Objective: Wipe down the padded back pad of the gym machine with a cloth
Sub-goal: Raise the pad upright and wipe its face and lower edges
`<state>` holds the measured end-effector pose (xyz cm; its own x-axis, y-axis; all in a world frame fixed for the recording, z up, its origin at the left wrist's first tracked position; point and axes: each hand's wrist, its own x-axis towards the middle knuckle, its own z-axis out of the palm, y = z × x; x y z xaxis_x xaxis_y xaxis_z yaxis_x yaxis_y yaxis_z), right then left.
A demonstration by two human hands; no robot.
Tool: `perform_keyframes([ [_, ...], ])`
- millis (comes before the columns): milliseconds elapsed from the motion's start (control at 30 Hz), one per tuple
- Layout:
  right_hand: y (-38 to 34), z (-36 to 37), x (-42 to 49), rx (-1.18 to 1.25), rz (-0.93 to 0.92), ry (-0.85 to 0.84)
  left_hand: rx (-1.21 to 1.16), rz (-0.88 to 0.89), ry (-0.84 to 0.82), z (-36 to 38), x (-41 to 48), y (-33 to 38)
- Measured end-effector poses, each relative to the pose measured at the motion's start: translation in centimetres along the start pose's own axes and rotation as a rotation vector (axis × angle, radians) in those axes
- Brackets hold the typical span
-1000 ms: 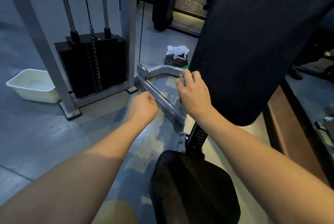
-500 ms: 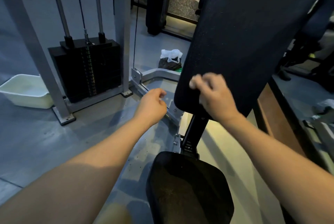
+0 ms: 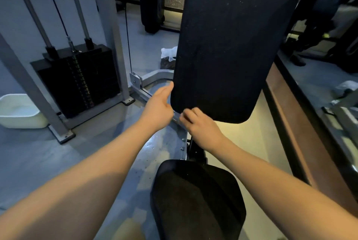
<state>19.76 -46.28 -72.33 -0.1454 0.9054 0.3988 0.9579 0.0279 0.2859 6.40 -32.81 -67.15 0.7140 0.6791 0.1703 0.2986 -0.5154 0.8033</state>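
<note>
— Left hand (image 3: 158, 105) first: flat and straight as far as it shows. One digit lies up along the left edge of the back pad (image 3: 222, 45), and the other fingers are out of sight behind the pad's lower left corner.
— And the right hand (image 3: 202, 126)?
— Its fingers are curled, knuckles toward the camera, tucked against the pad's bottom edge just beside the left hand. It is blurred, so I cannot tell whether those fingers pinch anything.
— Where does the pad sit?
— It stands upright, tilted a little, dark, and fills the upper middle of the view. Its rounded lower end hangs above the seat (image 3: 197, 201), with a black post (image 3: 195, 150) between them.
— What's around it?
— Left of the pad, a grey metal frame (image 3: 153, 76) lies on the floor (image 3: 38, 162). Beyond that stands the weight stack (image 3: 77, 78) with its guide rods. A white tub (image 3: 17, 110) sits on the floor at the far left, near the foot of the stack's upright. A plastic bag (image 3: 168, 53) peeks out behind the pad's left edge. A brown ledge (image 3: 286, 115) runs along the right side. Both forearms are bare.
</note>
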Motion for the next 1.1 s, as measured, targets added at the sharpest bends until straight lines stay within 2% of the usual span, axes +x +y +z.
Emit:
perform_keyframes([
  [33,0.2,0.0,-1.4,0.001,-0.027,-0.077,0.004,0.003,-0.015,-0.1,-0.1,0.4],
  [67,0.8,-0.5,-2.2,0.021,-0.029,-0.084,0.009,0.005,-0.034,-0.1,-0.1,0.7],
  [133,2.6,-2.6,-1.7,0.033,0.003,0.019,0.030,-0.002,-0.064,-0.3,0.0,1.0],
  [267,6.6,-7.6,4.4,0.011,0.188,0.356,0.059,-0.026,-0.099,-0.3,0.1,1.1],
  [400,8.0,-8.5,9.3,0.033,0.400,0.503,0.077,-0.010,-0.099,0.0,0.0,1.1],
  [467,6.9,-7.1,9.7,0.060,0.431,0.518,0.099,-0.002,-0.090,0.2,0.2,0.8],
  [533,5.3,-5.4,8.3,0.077,0.350,0.472,0.108,-0.010,-0.082,0.3,0.3,0.8],
  [667,2.2,-2.0,1.7,0.073,0.052,0.138,0.126,-0.024,-0.088,0.2,0.3,1.4],
  [733,2.5,-2.2,0.3,0.109,0.001,0.008,0.139,-0.037,-0.104,0.0,0.3,1.8],
  [767,3.0,-3.1,0.7,0.126,0.017,-0.002,0.149,-0.042,-0.112,0.0,0.3,2.1],
  [800,3.8,-4.4,1.6,0.139,0.055,0.028,0.156,-0.044,-0.119,0.0,0.3,2.1],
  [900,7.5,-9.3,6.0,0.098,0.244,0.314,0.164,-0.052,-0.135,-0.1,0.2,2.4],
  [967,9.3,-10.7,7.7,0.057,0.347,0.425,0.178,-0.050,-0.151,-0.2,0.0,2.5],
  [1033,8.9,-9.4,7.3,0.064,0.372,0.454,0.212,-0.032,-0.165,-0.3,-0.1,2.4],
  [1100,6.6,-6.4,4.7,0.100,0.333,0.400,0.240,-0.027,-0.172,-0.3,0.0,2.3],
])
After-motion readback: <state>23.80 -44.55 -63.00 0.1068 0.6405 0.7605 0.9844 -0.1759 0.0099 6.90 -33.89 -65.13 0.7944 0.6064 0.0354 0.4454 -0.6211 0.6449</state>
